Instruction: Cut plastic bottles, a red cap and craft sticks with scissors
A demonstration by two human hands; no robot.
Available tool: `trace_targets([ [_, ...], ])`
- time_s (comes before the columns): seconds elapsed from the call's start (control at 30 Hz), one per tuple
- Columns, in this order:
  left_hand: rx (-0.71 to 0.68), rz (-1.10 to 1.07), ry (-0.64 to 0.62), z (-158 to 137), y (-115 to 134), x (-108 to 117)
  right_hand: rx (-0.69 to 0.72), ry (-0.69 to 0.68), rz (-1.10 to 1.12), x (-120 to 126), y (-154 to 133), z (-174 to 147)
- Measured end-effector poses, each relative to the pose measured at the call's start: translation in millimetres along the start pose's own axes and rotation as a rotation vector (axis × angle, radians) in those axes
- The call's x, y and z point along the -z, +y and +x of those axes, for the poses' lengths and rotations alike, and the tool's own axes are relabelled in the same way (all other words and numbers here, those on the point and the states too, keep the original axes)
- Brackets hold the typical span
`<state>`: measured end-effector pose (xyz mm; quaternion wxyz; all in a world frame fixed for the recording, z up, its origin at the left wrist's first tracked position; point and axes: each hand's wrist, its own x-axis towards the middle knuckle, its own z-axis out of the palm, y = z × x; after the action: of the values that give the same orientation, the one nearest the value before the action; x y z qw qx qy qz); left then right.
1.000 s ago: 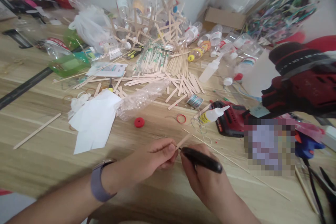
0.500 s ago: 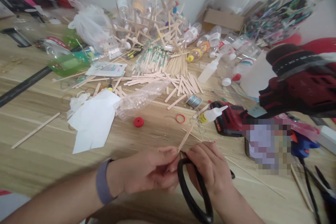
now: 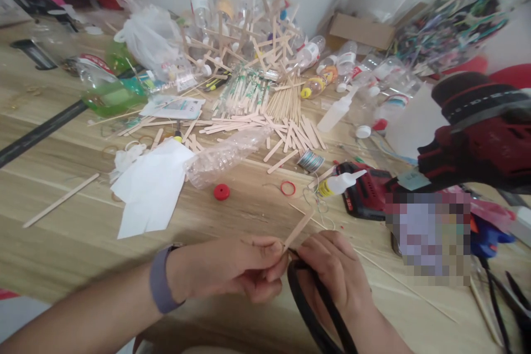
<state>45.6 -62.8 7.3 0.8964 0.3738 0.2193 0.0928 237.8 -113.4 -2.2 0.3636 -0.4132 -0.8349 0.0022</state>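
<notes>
My left hand (image 3: pixel 238 265), with a purple band at the wrist, is closed and pinches a flat wooden craft stick (image 3: pixel 299 227) between thumb and fingers. The stick tilts up to the right, its far end free. Close beside it, my right hand (image 3: pixel 338 265) is wrapped round black-handled scissors (image 3: pixel 299 301). Their large loop points down toward me, and a dark narrow part meets the stick near my left fingertips. Most of the blades are hidden by my right hand. A red bottle cap (image 3: pixel 221 192) and a red rubber band (image 3: pixel 287 188) lie beyond my hands.
Further back are a crumpled clear plastic bottle (image 3: pixel 228 157), loose craft sticks (image 3: pixel 236 124) and a glue bottle (image 3: pixel 338 183). White paper (image 3: pixel 151 193) lies left. On the right stands a red and black power drill (image 3: pixel 468 144); a thin skewer (image 3: pixel 410 287) lies near my right arm.
The scissors and my right hand have shifted slightly right and down, and the loop has tilted. My left hand still pinches the stick. The whole view has shifted a little.
</notes>
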Motion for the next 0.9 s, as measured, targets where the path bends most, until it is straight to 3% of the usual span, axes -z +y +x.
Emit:
trace_targets([
  [0.2,-0.069,0.325,0.03,-2.9,6.8,4.6,-0.259,-0.111,0.12,-1.1,-7.2,-2.0],
  [0.27,-0.062,0.288,0.022,-1.9,5.3,3.7,-0.228,-0.072,0.103,-1.5,-7.6,-2.3],
  [0.4,-0.009,0.013,0.013,1.0,-1.2,-1.5,-0.025,-0.01,-0.034,0.7,-4.3,-0.6],
  [0.47,-0.008,0.007,0.012,0.9,-1.2,-2.6,-0.007,-0.007,-0.049,2.0,-3.2,0.2],
  [0.67,-0.084,0.458,0.084,-3.2,7.8,2.2,-0.261,-0.121,0.125,-1.6,-5.3,-3.6],
  [0.73,-0.078,0.383,0.069,-2.7,6.7,1.5,-0.236,-0.083,0.106,-3.0,-4.5,-4.6],
  [0.9,-0.005,-0.082,0.05,2.4,-3.4,-7.0,-0.014,0.015,-0.067,-3.0,1.1,-2.1],
])
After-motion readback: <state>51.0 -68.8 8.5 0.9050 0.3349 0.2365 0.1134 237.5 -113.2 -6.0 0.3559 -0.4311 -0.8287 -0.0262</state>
